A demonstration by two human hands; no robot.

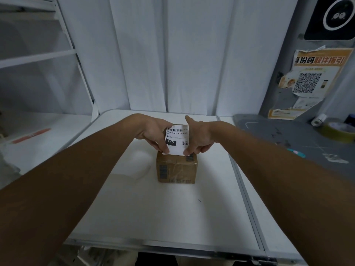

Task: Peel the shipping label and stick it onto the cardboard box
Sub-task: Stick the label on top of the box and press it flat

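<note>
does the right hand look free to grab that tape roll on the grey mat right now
Probably not yet: the right hand is pinching the shipping label over the cardboard box. The way to the tape roll looks clear otherwise.

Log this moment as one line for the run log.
stage: label over box | left hand: pinching shipping label | right hand: pinching label's other edge | cardboard box: on white table | label: not yet stuck flat

A parcel pickup station: bare white shelves (pixel 36 56), a QR-code pickup poster (pixel 311 81), and packing tape (pixel 338 131).
</note>
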